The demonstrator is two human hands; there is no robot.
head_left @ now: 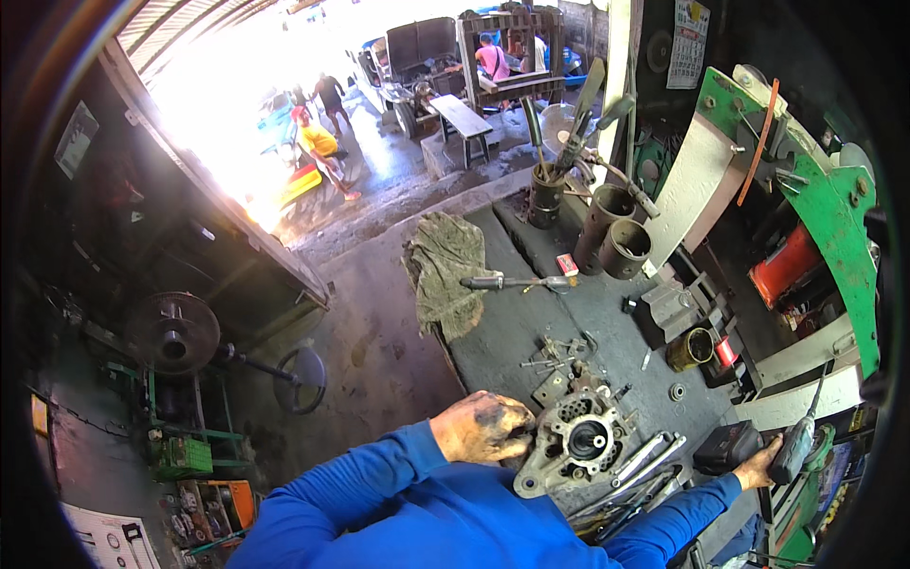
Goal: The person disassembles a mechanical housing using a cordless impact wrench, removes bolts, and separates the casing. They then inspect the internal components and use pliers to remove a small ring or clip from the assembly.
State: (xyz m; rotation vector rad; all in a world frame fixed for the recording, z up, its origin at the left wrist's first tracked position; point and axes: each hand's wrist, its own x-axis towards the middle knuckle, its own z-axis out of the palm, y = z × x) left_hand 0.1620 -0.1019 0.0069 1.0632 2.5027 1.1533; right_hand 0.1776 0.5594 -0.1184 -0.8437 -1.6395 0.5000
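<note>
My left hand (482,427), smeared with dark grease, is curled closed at the left edge of an alternator-like metal housing (553,448). What its fingers hold, if anything, is hidden. The housing lies on the dark bench, its round central bore and shaft facing up. Off to the right, my right hand (755,467) is wrapped around the handle of a cordless drill (794,451). A long thin bit points up from the drill, and its black battery base shows left of the hand. Several wrenches (649,459) lie between the housing and my right forearm.
Bolts (553,357) lie just beyond the housing. Farther back are a dirty rag (445,270), a screwdriver-like tool (512,283) and metal cylinders (626,248). A small ring-shaped part (677,391) sits right of the housing. A green metal frame (825,209) rises at right.
</note>
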